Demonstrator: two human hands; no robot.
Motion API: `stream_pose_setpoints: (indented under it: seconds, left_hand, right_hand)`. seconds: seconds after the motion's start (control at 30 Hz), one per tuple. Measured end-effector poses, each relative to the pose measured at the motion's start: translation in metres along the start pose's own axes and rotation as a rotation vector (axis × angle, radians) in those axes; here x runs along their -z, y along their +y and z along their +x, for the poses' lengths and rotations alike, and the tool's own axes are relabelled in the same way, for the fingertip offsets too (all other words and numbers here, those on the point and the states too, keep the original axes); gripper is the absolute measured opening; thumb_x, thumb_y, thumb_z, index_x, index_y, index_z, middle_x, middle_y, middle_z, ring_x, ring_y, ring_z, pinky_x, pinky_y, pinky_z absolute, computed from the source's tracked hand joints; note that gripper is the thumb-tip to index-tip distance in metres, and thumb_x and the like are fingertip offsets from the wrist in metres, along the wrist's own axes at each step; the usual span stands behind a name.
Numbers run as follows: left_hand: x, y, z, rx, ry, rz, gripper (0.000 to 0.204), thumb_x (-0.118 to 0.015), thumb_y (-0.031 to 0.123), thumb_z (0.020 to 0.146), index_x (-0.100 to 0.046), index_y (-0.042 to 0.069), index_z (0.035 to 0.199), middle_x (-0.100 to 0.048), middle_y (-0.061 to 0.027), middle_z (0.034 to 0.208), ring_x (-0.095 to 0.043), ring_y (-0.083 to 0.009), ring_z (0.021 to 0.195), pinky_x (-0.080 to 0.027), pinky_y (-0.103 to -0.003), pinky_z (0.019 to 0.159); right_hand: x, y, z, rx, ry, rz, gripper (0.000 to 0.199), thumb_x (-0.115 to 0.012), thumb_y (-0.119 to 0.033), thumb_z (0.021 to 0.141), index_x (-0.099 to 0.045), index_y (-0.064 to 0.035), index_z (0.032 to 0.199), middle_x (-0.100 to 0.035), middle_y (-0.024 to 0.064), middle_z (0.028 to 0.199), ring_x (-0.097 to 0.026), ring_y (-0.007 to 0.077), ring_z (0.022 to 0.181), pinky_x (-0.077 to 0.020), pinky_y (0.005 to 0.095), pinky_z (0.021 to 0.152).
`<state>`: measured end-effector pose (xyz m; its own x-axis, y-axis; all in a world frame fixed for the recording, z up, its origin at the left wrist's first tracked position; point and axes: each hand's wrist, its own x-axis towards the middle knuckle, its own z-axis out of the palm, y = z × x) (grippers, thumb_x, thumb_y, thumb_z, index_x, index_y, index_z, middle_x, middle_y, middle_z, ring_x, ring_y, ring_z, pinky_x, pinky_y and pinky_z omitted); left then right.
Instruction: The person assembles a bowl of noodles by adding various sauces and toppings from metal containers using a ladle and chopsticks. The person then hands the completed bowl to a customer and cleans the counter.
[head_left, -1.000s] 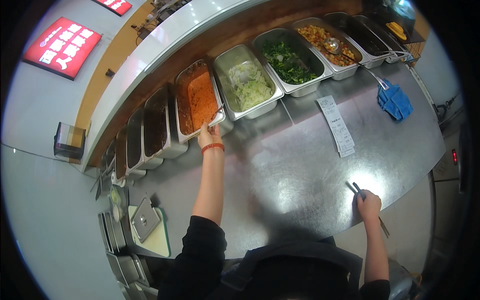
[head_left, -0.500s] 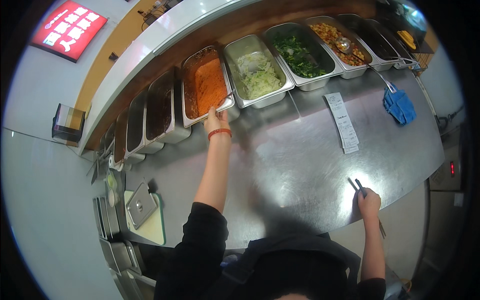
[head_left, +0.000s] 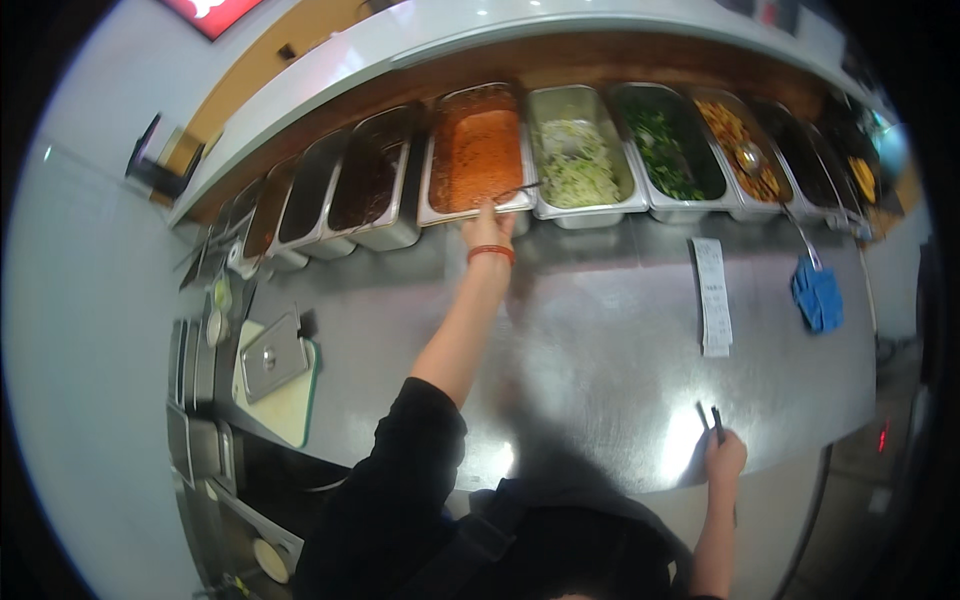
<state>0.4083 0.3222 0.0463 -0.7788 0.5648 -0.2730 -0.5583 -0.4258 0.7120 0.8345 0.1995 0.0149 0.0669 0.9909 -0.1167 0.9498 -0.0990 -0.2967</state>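
left hand at the orange-sauce pan

while the left hand [head_left: 488,228] stretches to the far edge of the steel counter [head_left: 600,340], its fingers rest on the near rim of the pan of orange sauce [head_left: 477,155]; whether they pinch the thin utensil handle [head_left: 520,188] lying across that rim cannot be told. a red wristband [head_left: 491,253] sits on that wrist. right hand [head_left: 724,462], at the counter's near edge, is closed around dark chopsticks [head_left: 712,422], tips pointing away. adjacent pans: shredded cabbage [head_left: 577,165] to the right, then chopped greens [head_left: 662,155]; dark sauce [head_left: 362,185] to the left. paper slip [head_left: 712,295] and blue cloth [head_left: 818,295] lie toward the right edge. step judged: reaching for the sauce pan. next move calls for a firm hold on the handle.
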Motion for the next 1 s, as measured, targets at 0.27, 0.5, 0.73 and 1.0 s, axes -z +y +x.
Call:
stream_pose_setpoints:
  seconds: [0.27,0.5,0.73,1.0]
  left_hand:
    - [-0.003,0.003,-0.004,0.059,0.023,0.011,0.015,-0.049,0.009,0.073,-0.041,0.004,0.085,-0.047,-0.0053,0.073,-0.047,-0.0145,0.061,-0.045,-0.029,0.058]
    - [-0.004,0.006,-0.008,0.075,0.005,-0.018,0.018,-0.048,0.011,0.074,-0.039,0.006,0.089,-0.047,-0.0035,0.077,-0.047,-0.0132,0.064,-0.044,-0.028,0.058]
    - [0.026,0.013,-0.004,0.158,-0.164,-0.046,0.023,-0.051,0.019,0.073,-0.038,0.006,0.087,-0.044,-0.0056,0.074,-0.046,-0.0166,0.067,-0.043,-0.031,0.065]
    - [0.089,0.07,0.06,-0.217,0.132,-0.156,0.023,-0.05,0.01,0.068,-0.034,0.003,0.083,-0.044,-0.0068,0.072,-0.046,-0.0144,0.061,-0.043,-0.026,0.056]
  right_hand:
    - [-0.002,0.0,0.001,0.002,0.032,-0.062,0.017,-0.048,-0.017,0.066,-0.055,-0.0022,0.063,-0.052,0.0154,0.056,-0.051,0.0309,0.052,-0.0405,0.037,0.049]
    - [-0.006,0.005,0.002,0.049,0.064,-0.08,0.02,-0.048,-0.019,0.067,-0.055,-0.0004,0.063,-0.052,0.0166,0.056,-0.051,0.0315,0.052,-0.0398,0.038,0.049]
    - [-0.008,0.006,0.002,0.073,0.09,-0.07,0.021,-0.049,-0.018,0.066,-0.054,0.0011,0.06,-0.051,0.0172,0.055,-0.051,0.0318,0.051,-0.039,0.0383,0.048]
    - [-0.011,0.008,0.004,0.062,0.1,-0.075,0.023,-0.048,-0.019,0.066,-0.053,0.0016,0.059,-0.051,0.0178,0.054,-0.05,0.0324,0.05,-0.0384,0.0391,0.048]
